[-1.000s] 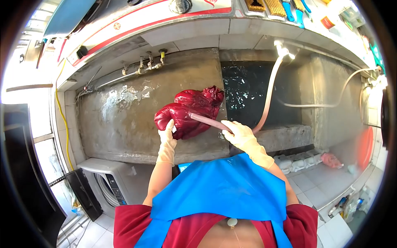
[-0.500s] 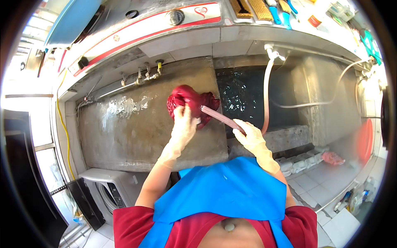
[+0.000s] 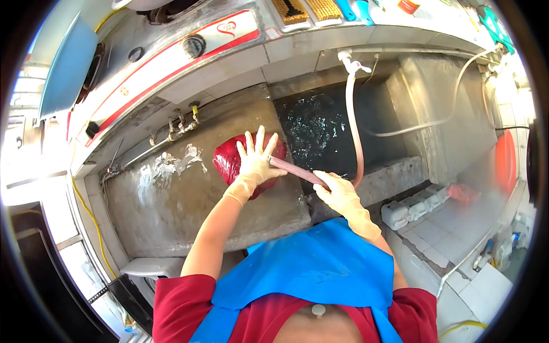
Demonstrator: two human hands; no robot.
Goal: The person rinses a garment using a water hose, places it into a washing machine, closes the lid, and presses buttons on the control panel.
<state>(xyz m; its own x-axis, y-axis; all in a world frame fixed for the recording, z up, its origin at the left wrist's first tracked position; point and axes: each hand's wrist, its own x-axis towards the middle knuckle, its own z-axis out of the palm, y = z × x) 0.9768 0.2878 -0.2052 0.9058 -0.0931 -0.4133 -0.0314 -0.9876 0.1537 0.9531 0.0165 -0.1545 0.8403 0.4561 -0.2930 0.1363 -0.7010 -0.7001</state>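
My left hand [image 3: 257, 164], in a thin pale glove, lies flat on a glossy, wet dark red bundle [image 3: 227, 158] with its fingers spread. The bundle looks like soaked cloth or fibre; I cannot tell which. It rests on a grey stone slab [image 3: 177, 211], partly covered by my hand. My gloved right hand [image 3: 336, 191] is closed around a pinkish hose [image 3: 297, 170]. The hose's open end sits beside my left thumb, close to the bundle's right side.
Right of the slab is a basin of dark water [image 3: 326, 128], under a white tap [image 3: 353, 66] with a hose. Brushes [image 3: 290, 12] lie on the ledge above. Pipe valves [image 3: 174, 130] stand behind the slab. Pale plastic containers [image 3: 409, 208] line the lower right, near an orange-red basin [image 3: 505, 163].
My left hand has gone from bent fingers at the bundle's front to spread fingers on top. The bundle looks flatter and more compact. My right hand still grips the hose. The view has shifted.
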